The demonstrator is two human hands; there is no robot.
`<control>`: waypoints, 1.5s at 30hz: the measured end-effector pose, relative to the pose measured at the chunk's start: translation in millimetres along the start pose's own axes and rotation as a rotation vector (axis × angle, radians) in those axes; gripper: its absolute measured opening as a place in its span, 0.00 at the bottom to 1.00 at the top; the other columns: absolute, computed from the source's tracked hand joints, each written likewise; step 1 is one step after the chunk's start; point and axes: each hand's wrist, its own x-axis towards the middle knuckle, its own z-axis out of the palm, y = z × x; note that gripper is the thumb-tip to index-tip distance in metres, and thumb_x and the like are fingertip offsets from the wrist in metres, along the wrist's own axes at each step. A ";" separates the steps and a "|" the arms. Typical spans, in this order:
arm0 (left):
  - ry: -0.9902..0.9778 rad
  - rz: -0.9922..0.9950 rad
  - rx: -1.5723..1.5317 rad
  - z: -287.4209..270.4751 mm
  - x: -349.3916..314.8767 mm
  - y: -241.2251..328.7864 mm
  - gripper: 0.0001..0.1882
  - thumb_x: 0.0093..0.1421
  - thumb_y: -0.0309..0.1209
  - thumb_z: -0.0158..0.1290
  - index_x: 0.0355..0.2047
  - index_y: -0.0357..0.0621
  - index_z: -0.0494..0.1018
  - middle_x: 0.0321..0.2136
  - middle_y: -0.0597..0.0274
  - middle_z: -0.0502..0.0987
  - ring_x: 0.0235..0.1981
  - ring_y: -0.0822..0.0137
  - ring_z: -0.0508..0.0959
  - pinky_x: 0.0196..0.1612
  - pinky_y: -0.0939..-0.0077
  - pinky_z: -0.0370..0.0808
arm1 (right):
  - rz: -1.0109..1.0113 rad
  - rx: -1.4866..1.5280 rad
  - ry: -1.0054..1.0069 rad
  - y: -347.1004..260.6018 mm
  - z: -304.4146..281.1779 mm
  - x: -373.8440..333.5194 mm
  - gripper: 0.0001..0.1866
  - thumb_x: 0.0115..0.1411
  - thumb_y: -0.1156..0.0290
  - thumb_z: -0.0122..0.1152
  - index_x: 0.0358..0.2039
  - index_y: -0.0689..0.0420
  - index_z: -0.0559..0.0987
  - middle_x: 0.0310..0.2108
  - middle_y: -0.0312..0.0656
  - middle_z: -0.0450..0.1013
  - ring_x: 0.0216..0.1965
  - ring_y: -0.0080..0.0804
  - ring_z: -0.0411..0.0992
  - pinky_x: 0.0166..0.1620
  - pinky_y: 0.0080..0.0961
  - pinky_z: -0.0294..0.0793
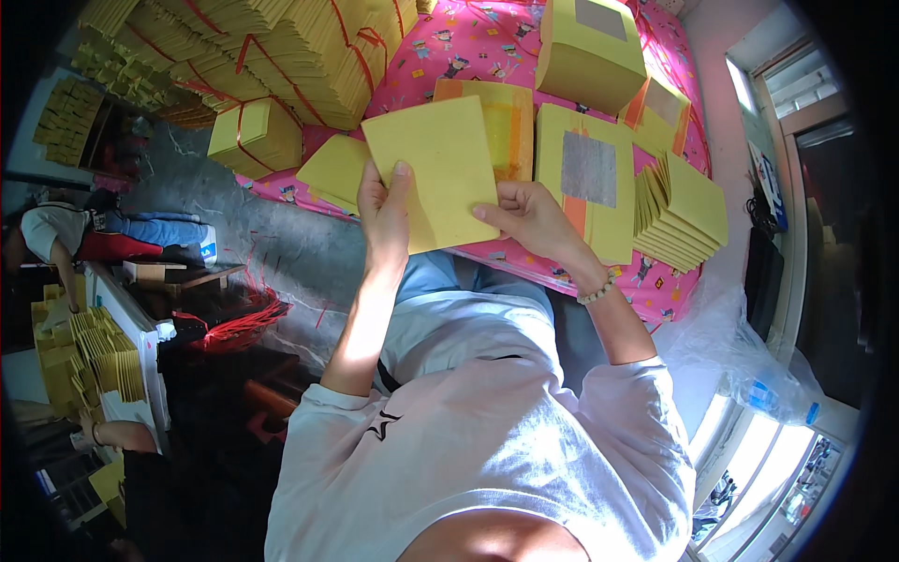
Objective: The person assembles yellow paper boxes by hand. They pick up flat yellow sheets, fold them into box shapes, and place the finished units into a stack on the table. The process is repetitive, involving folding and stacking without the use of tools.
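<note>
Between my two hands a flat rectangular piece of yellow paper [438, 169] is held up, tilted, above the edge of the pink table. My left hand [386, 211] grips its left edge, thumb on the front face and fingers behind. My right hand [529, 215], with a beaded bracelet on the wrist, pinches the lower right corner between thumb and fingers. I cannot tell whether it is one sheet or several. Behind it lies a yellow block with orange tape [513, 131]. Another yellow sheet [335, 170] rests left of my left hand.
Tall yellow paper stacks tied with red string [290, 56] fill the far left. On the pink patterned cloth [449, 42] stand a yellow block [590, 61], a grey-patched pad [588, 173] and a fanned pile [688, 211]. Co-workers [66, 234] are at the left; red strings [239, 323] lie below.
</note>
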 end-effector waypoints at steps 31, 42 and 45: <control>0.172 -0.293 -0.453 -132.6 20.2 10.5 0.17 0.68 0.32 0.45 0.53 0.34 0.65 0.47 0.54 0.75 0.48 0.64 0.77 0.51 0.70 0.76 | -0.620 -1.185 -0.054 20.0 56.0 108.7 0.21 0.61 0.63 0.54 0.53 0.56 0.72 0.52 0.48 0.69 0.61 0.52 0.58 0.63 0.57 0.51; 0.374 -0.224 -0.367 -154.2 30.1 -67.0 0.20 0.65 0.27 0.51 0.56 0.44 0.64 0.48 0.58 0.74 0.48 0.65 0.77 0.51 0.67 0.78 | -0.602 -1.384 -0.119 35.9 73.4 116.4 0.19 0.63 0.59 0.48 0.48 0.55 0.76 0.50 0.47 0.71 0.62 0.51 0.58 0.66 0.59 0.41; 0.373 -0.223 -0.297 -154.3 33.1 -68.6 0.20 0.65 0.27 0.51 0.56 0.45 0.64 0.48 0.59 0.74 0.47 0.65 0.77 0.50 0.66 0.79 | -0.603 -1.266 -0.131 32.2 63.6 114.8 0.16 0.62 0.61 0.51 0.45 0.55 0.78 0.47 0.46 0.72 0.59 0.47 0.61 0.65 0.57 0.46</control>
